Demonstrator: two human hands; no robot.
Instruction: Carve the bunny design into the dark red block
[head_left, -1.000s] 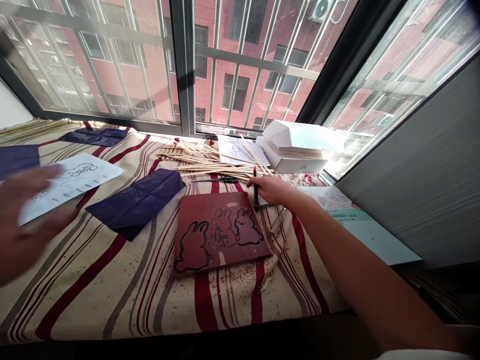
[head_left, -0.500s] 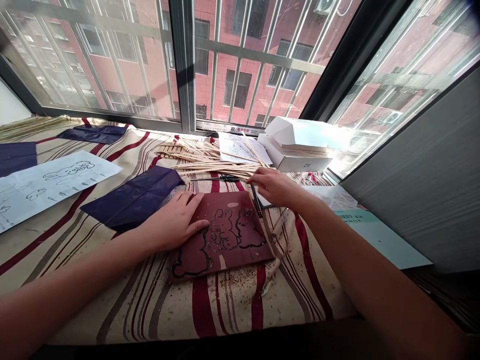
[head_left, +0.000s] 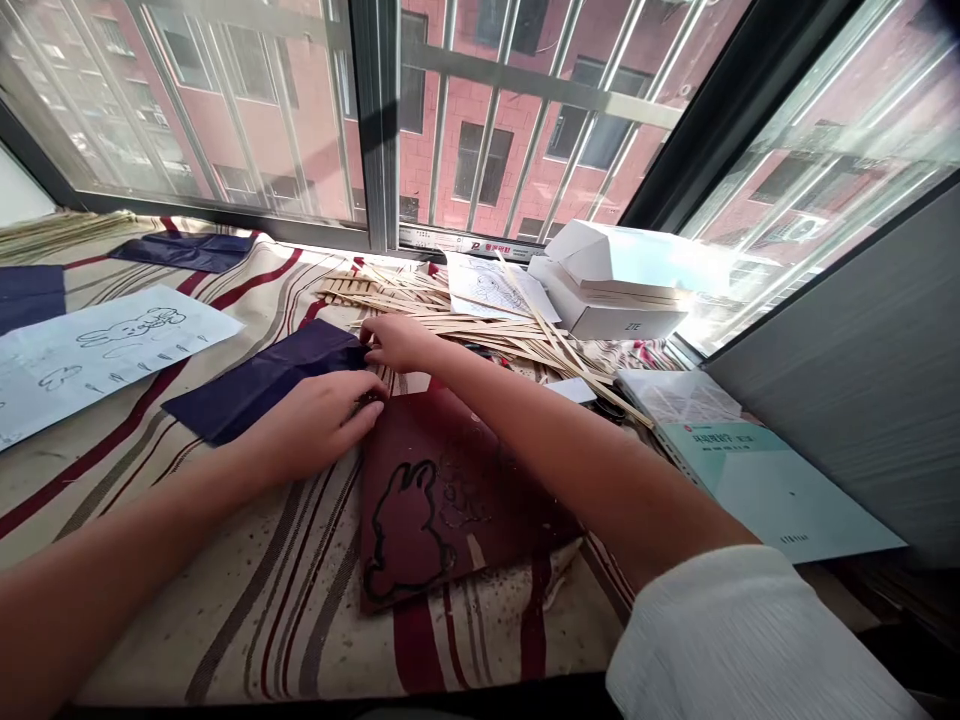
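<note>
- right hand (head_left: 399, 342): fingers (head_left: 373, 346) touch edge of dark blue paper (head_left: 262, 382), cannot tell if grasping
- dark blue paper lies just left of red board (head_left: 450, 510)
- left hand (head_left: 315, 425): fingers (head_left: 360, 414) are bent at top of red board, cannot tell if grasping

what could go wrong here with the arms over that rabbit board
Two risks, I'd say. The right hand reaches across the dark red rectangular board, so the forearm could smear the black rabbit outline if it's still wet, which the view can't show. That hand also sits beside the loose pale wooden sticks, so a slip might scatter them.
</note>
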